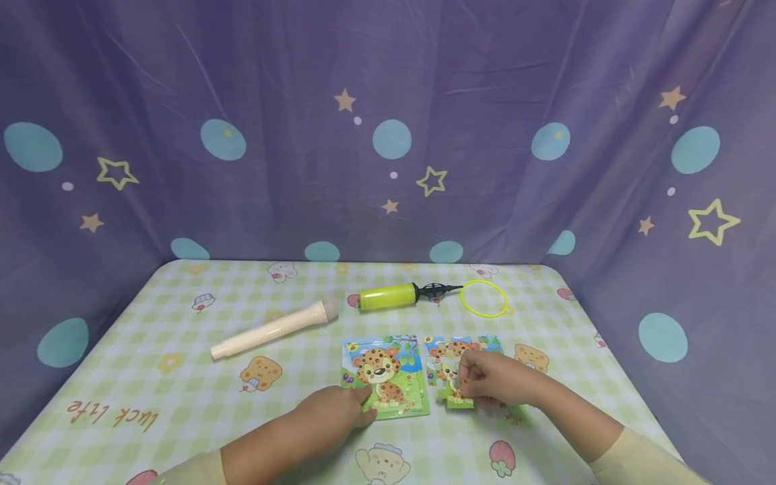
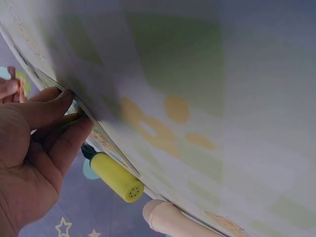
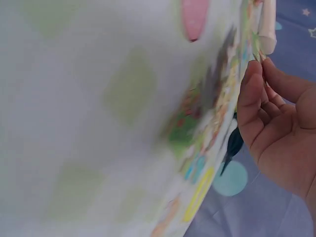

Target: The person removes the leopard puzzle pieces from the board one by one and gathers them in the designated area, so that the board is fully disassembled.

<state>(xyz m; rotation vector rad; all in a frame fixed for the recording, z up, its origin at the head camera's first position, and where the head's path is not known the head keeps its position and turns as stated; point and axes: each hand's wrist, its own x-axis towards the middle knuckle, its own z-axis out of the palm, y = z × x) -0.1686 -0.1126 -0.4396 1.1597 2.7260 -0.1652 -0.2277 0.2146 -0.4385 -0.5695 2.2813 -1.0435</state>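
Note:
A leopard picture board [image 1: 388,370] lies on the table in the head view. My left hand [image 1: 336,414] holds its lower left corner, the thumb by the bottom edge and a finger on the picture. The left wrist view shows that hand [image 2: 34,143] with thumb and fingertips close together at the board's edge. Beside it on the right lies a second leopard picture in jigsaw pieces [image 1: 433,350]. Over this one my right hand [image 1: 500,377] pinches a puzzle piece [image 1: 457,401] between thumb and fingers. In the right wrist view the hand [image 3: 281,113] partly hides the piece.
A cream toy microphone [image 1: 273,330] lies to the left. Behind the pictures is a yellow hand pump [image 1: 388,297] with a black nozzle end, next to a yellow ring [image 1: 483,298]. Loose pieces [image 1: 500,411] lie under my right hand. A purple curtain [image 1: 388,67] hangs behind the checked tablecloth [image 1: 182,404].

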